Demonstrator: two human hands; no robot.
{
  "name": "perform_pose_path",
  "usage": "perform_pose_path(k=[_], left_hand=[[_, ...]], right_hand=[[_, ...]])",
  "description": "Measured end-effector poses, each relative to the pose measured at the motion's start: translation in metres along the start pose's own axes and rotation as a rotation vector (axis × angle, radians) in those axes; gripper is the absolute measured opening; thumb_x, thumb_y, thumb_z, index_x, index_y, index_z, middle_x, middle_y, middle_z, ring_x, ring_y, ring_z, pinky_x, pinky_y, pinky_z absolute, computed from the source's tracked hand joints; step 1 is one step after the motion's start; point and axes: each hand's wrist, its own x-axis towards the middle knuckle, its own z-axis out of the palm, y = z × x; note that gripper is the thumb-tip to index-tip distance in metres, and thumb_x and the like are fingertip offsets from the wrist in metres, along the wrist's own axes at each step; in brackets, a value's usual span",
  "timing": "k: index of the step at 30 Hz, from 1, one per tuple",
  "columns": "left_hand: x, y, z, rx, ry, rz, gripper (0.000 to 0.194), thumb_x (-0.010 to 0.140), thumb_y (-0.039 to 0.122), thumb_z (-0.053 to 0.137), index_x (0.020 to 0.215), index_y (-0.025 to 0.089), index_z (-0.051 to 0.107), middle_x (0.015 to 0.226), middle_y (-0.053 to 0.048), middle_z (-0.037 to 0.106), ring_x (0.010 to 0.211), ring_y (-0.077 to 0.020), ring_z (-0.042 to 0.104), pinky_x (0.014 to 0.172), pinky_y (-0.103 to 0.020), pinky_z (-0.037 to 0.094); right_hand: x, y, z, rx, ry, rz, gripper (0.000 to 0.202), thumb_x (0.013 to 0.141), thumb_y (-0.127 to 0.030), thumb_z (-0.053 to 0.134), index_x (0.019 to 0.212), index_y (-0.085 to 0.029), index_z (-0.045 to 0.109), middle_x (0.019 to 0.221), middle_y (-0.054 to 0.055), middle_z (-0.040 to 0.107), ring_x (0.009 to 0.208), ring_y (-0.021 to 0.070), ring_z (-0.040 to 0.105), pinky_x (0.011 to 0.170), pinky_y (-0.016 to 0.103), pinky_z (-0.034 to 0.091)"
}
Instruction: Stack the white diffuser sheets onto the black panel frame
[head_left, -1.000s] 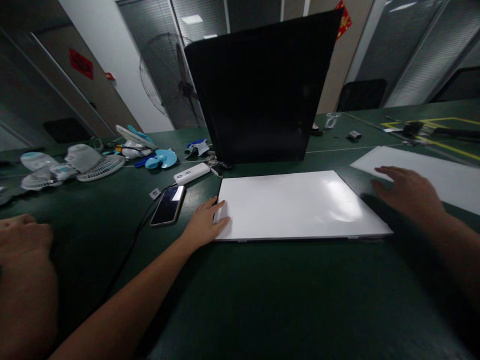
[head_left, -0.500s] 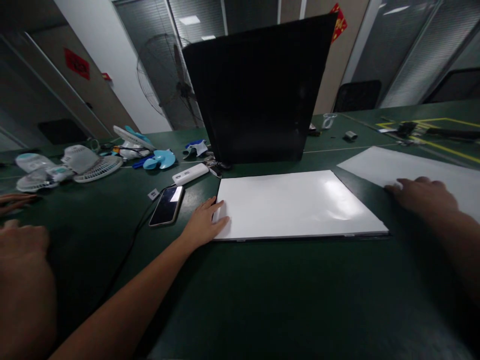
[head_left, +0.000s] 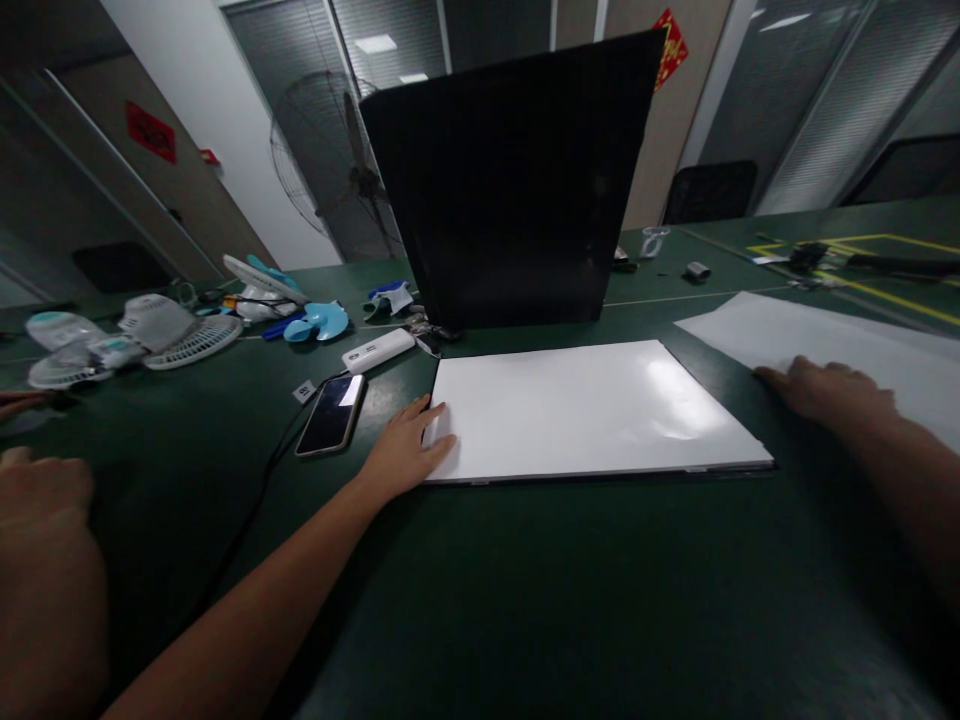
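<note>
A white glossy panel (head_left: 570,410) with a thin dark edge lies flat on the green table (head_left: 525,600). My left hand (head_left: 403,450) rests at its left edge, fingers apart, thumb and fingertips on the white surface. On the right, a large white sheet (head_left: 757,325) lies partly beyond the frame. My right hand (head_left: 832,395) is on the near left edge of this sheet, its fingers curled together at the paper. Behind the panel stands a large black board (head_left: 517,190), tilted upright.
Left of the panel are a phone (head_left: 331,415), a white power bank (head_left: 379,351), a cable and white fan parts (head_left: 191,340) with blue blades (head_left: 316,321). Another person's hand (head_left: 45,500) is at the far left. Farther right lies a small grey object (head_left: 697,271).
My right hand has shifted slightly left along the sheet. My left hand keeps its place on the panel. The view has moved a little.
</note>
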Motion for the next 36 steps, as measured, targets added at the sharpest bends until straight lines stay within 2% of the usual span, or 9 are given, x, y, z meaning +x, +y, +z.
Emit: perform_pose_path(k=[7, 13, 17, 21, 25, 28, 30, 33, 36], left_hand=[[0.0, -0.002, 0.002, 0.0, 0.0, 0.004, 0.072, 0.096, 0.058, 0.052, 0.153, 0.015, 0.053, 0.167, -0.016, 0.039, 0.154, -0.0349, 0.038, 0.127, -0.053, 0.028], [0.001, -0.004, 0.003, 0.007, 0.018, 0.018, 0.07, 0.096, 0.057, 0.053, 0.152, 0.015, 0.055, 0.165, -0.017, 0.042, 0.152, -0.0352, 0.04, 0.127, -0.052, 0.03], [0.0, -0.001, 0.0, 0.01, 0.009, 0.008, 0.07, 0.096, 0.056, 0.053, 0.152, 0.015, 0.054, 0.165, -0.017, 0.042, 0.152, -0.0354, 0.041, 0.126, -0.053, 0.031], [0.0, 0.001, -0.001, 0.007, 0.005, -0.005, 0.071, 0.096, 0.056, 0.054, 0.152, 0.014, 0.054, 0.165, -0.018, 0.041, 0.153, -0.0366, 0.04, 0.126, -0.055, 0.03], [0.0, -0.001, 0.0, 0.004, -0.001, -0.002, 0.071, 0.096, 0.057, 0.053, 0.153, 0.014, 0.053, 0.166, -0.018, 0.04, 0.154, -0.0361, 0.038, 0.127, -0.054, 0.028], [0.0, 0.0, -0.001, 0.005, -0.012, -0.015, 0.072, 0.097, 0.058, 0.052, 0.154, 0.015, 0.052, 0.166, -0.017, 0.039, 0.154, -0.0358, 0.037, 0.128, -0.054, 0.028], [-0.001, 0.001, -0.002, 0.004, -0.015, -0.021, 0.071, 0.096, 0.058, 0.052, 0.154, 0.016, 0.052, 0.167, -0.016, 0.04, 0.154, -0.0358, 0.037, 0.127, -0.055, 0.028], [-0.001, 0.003, -0.003, 0.006, -0.016, -0.017, 0.07, 0.096, 0.057, 0.052, 0.153, 0.016, 0.053, 0.166, -0.016, 0.041, 0.154, -0.0355, 0.037, 0.127, -0.054, 0.028], [-0.001, 0.003, -0.003, 0.011, -0.009, -0.014, 0.071, 0.097, 0.057, 0.052, 0.153, 0.015, 0.052, 0.166, -0.017, 0.04, 0.154, -0.0359, 0.037, 0.128, -0.054, 0.028]], right_hand=[[-0.01, -0.014, -0.016, 0.035, -0.079, 0.029, 0.094, 0.095, -0.077, 0.018, 0.157, -0.012, 0.042, 0.149, 0.032, 0.048, 0.131, 0.049, 0.052, 0.095, 0.059, 0.045], [-0.024, -0.018, -0.026, 0.024, -0.027, 0.019, 0.067, 0.103, -0.046, 0.018, 0.151, -0.011, 0.048, 0.134, 0.032, 0.06, 0.119, 0.0426, 0.061, 0.086, 0.053, 0.046], [-0.039, -0.022, -0.038, 0.102, 0.096, 0.029, 0.068, 0.102, -0.05, 0.016, 0.157, -0.017, 0.041, 0.13, 0.031, 0.064, 0.116, 0.0435, 0.065, 0.085, 0.055, 0.047], [-0.055, -0.039, -0.044, 0.211, 0.23, -0.238, 0.079, 0.098, -0.066, 0.012, 0.164, -0.025, 0.024, 0.139, 0.02, 0.065, 0.114, 0.047, 0.066, 0.092, 0.061, 0.047], [-0.073, -0.066, -0.042, 0.285, 0.18, -0.517, 0.08, 0.096, -0.07, 0.022, 0.166, -0.031, 0.021, 0.139, 0.009, 0.068, 0.106, 0.041, 0.071, 0.093, 0.058, 0.051], [-0.089, -0.084, -0.042, 0.219, 0.025, -0.659, 0.076, 0.098, -0.066, 0.032, 0.166, -0.032, 0.031, 0.142, 0.008, 0.067, 0.105, 0.0363, 0.072, 0.094, 0.056, 0.054], [-0.099, -0.093, -0.043, 0.16, -0.06, -0.775, 0.069, 0.1, -0.063, 0.037, 0.161, -0.032, 0.043, 0.147, 0.009, 0.063, 0.117, 0.0346, 0.068, 0.101, 0.056, 0.053], [-0.114, -0.103, -0.047, 0.12, -0.096, -0.964, 0.059, 0.1, -0.063, 0.044, 0.15, -0.034, 0.059, 0.149, 0.005, 0.061, 0.132, 0.0315, 0.06, 0.111, 0.057, 0.048], [-0.126, -0.112, -0.049, 0.108, -0.086, -1.077, 0.056, 0.098, -0.064, 0.05, 0.145, -0.036, 0.063, 0.147, 0.003, 0.063, 0.131, 0.0314, 0.061, 0.109, 0.061, 0.049]])
